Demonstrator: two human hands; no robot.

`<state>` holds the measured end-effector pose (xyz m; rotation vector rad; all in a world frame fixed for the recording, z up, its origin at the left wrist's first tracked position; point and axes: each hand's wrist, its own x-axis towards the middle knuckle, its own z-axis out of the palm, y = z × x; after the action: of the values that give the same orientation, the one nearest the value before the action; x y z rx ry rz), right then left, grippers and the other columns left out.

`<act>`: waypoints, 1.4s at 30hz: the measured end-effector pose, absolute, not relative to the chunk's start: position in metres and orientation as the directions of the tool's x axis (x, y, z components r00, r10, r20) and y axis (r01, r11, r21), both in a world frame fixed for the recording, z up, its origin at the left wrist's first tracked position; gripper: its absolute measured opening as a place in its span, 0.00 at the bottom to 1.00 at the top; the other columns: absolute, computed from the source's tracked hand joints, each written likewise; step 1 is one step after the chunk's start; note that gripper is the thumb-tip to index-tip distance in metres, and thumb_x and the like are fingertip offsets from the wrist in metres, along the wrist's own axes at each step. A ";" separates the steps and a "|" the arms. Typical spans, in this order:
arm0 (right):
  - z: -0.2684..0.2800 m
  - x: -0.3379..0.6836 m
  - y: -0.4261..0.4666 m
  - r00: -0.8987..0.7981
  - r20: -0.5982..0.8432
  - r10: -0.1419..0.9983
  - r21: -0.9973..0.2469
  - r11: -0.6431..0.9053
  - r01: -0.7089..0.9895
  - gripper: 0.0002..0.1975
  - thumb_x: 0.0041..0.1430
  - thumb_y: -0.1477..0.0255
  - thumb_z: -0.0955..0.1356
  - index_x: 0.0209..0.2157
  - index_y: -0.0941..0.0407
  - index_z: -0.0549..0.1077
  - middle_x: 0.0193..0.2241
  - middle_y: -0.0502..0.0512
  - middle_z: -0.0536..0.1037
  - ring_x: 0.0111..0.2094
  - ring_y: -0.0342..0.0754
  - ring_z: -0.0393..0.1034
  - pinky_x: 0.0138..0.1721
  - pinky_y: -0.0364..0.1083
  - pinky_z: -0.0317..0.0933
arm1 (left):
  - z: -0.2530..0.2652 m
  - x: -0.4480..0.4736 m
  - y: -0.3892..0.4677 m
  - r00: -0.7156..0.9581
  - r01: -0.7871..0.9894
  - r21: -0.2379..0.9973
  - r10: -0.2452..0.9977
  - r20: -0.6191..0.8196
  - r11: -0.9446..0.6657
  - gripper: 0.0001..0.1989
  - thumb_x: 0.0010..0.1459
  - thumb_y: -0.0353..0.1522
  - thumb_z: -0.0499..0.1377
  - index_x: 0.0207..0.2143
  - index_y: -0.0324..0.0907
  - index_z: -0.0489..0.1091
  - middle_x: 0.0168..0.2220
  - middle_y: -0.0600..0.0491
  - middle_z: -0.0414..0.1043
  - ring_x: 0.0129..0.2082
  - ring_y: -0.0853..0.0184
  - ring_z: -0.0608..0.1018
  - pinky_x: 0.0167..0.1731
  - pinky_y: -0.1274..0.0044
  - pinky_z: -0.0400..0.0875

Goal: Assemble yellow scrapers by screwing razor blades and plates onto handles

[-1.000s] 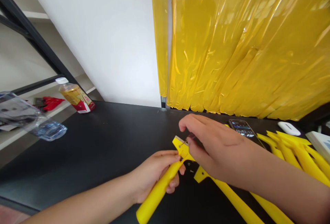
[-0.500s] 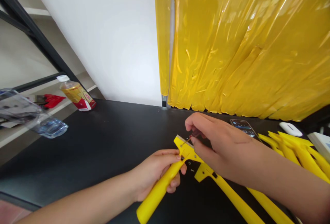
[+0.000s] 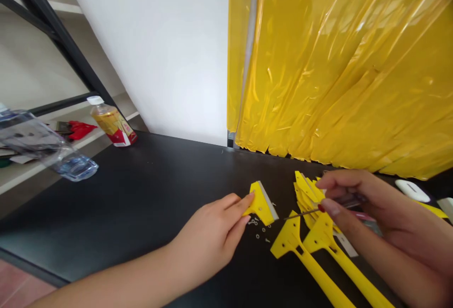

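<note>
left hand (image 3: 212, 227) — grips yellow scraper (image 3: 261, 208) | right hand (image 3: 378, 213) — holds screwdriver (image 3: 306, 213)

held scraper (image 3: 261, 204): handle mostly hidden by left hand (image 3: 212, 230) | screwdriver (image 3: 304, 213): grip partly behind right hand (image 3: 392, 213) | clear bottle (image 3: 46, 142): cut at left edge | loose hardware (image 3: 264, 230): too small to ID

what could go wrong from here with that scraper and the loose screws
Loose screws and small rings lie close by the yellow scraper in the left hand; a nudge might scatter them. The screwdriver in the right hand points toward that scraper, so a slip might jab the left hand. The scraper's metal strip is exposed and, if sharp, might cut.
</note>
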<state>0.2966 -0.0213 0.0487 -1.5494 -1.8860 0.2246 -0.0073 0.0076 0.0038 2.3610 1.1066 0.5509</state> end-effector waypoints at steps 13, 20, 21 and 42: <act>0.036 0.282 -0.020 -0.117 0.204 0.972 -0.554 0.213 0.805 0.15 0.70 0.57 0.64 0.51 0.47 0.74 0.46 0.54 0.82 0.43 0.52 0.79 0.43 0.48 0.73 | -0.007 -0.007 0.003 0.620 0.629 0.335 0.713 0.328 -0.701 0.24 0.75 0.31 0.52 0.70 0.40 0.59 0.48 0.46 0.78 0.44 0.58 0.80 0.45 0.64 0.82; 0.014 0.230 -0.016 -0.202 -0.265 0.943 -0.695 -0.041 0.718 0.18 0.69 0.57 0.65 0.28 0.52 0.67 0.25 0.46 0.71 0.28 0.44 0.64 0.29 0.44 0.54 | -0.006 -0.006 0.004 0.641 0.626 0.247 0.668 0.378 -0.740 0.20 0.73 0.29 0.54 0.65 0.37 0.66 0.47 0.45 0.79 0.43 0.57 0.80 0.44 0.62 0.82; 0.014 0.228 -0.016 -0.231 -0.279 0.932 -0.745 -0.058 0.665 0.18 0.70 0.59 0.65 0.28 0.53 0.66 0.25 0.46 0.69 0.28 0.43 0.63 0.29 0.44 0.53 | -0.006 -0.006 0.005 0.648 0.626 0.245 0.668 0.364 -0.740 0.20 0.73 0.29 0.54 0.65 0.37 0.66 0.46 0.46 0.79 0.42 0.57 0.80 0.44 0.62 0.81; 0.014 0.282 0.053 -0.157 -0.182 0.971 -0.273 0.104 0.956 0.18 0.67 0.64 0.63 0.23 0.53 0.71 0.25 0.53 0.77 0.25 0.48 0.72 0.25 0.45 0.54 | -0.005 -0.014 0.012 0.755 0.561 0.156 0.580 0.307 -0.813 0.28 0.66 0.20 0.51 0.63 0.50 0.73 0.59 0.42 0.77 0.47 0.54 0.86 0.42 0.60 0.85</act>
<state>0.2823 0.0530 0.0138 -2.0108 -2.3014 0.5111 -0.0139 0.0125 -0.0045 2.8922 0.9407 0.5330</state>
